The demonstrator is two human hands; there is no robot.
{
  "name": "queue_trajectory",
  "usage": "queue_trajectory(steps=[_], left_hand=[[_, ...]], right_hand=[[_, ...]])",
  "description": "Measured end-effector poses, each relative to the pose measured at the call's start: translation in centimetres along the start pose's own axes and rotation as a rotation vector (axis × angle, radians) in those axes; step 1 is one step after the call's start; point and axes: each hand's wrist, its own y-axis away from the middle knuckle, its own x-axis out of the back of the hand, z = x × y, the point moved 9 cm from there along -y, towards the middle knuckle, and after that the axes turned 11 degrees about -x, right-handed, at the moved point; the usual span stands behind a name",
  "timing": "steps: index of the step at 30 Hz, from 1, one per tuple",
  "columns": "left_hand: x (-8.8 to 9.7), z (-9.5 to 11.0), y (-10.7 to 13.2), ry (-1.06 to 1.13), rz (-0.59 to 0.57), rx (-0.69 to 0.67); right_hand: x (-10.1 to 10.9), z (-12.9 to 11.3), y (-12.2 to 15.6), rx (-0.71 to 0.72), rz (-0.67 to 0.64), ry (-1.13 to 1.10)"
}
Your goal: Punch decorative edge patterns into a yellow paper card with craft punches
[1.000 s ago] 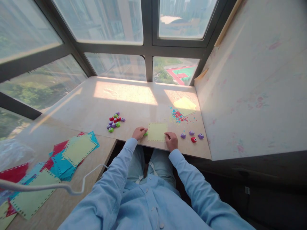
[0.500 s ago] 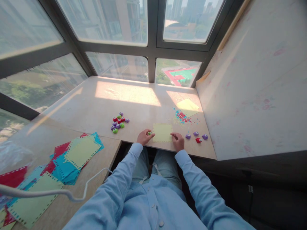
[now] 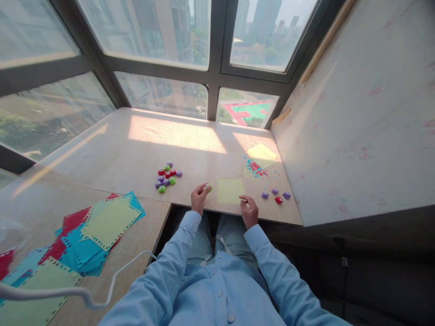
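Note:
A small yellow-green paper square (image 3: 230, 190) with punched edges lies flat near the front edge of the beige counter (image 3: 136, 149). My left hand (image 3: 199, 198) is just left of it, fingers closed on a small green punch (image 3: 208, 187). My right hand (image 3: 249, 209) rests at the counter's front edge, off the paper's lower right corner, fingers loosely curled with nothing visible in them.
A cluster of several red, purple and green punches (image 3: 167, 175) sits left of the paper; three more punches (image 3: 275, 195) lie to its right. Confetti scraps (image 3: 255, 167) and another yellow sheet (image 3: 261, 154) lie behind. Stacked coloured punched papers (image 3: 98, 226) cover the left table.
My left hand has lifted the green punch off the paper's left edge. My right hand has let go of the paper's right edge and drawn back towards me.

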Motion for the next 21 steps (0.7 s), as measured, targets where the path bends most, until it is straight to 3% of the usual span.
queue_trajectory(steps=[4, 9, 15, 21], left_hand=[[-1.0, 1.9, 2.0, -0.037, 0.028, -0.093], [-4.7, 4.8, 5.1, -0.164, -0.141, -0.315], [-6.5, 5.7, 6.3, -0.251, -0.17, -0.478], [-7.8, 6.7, 7.3, -0.355, -0.126, -0.595]], right_hand=[[-2.6, -2.5, 2.6, -0.065, -0.154, -0.109], [-5.4, -2.9, 3.9, -0.322, -0.344, -0.413], [-3.4, -2.0, 3.3, -0.392, -0.257, -0.403], [-2.2, -1.3, 2.6, -0.385, -0.184, -0.396]])
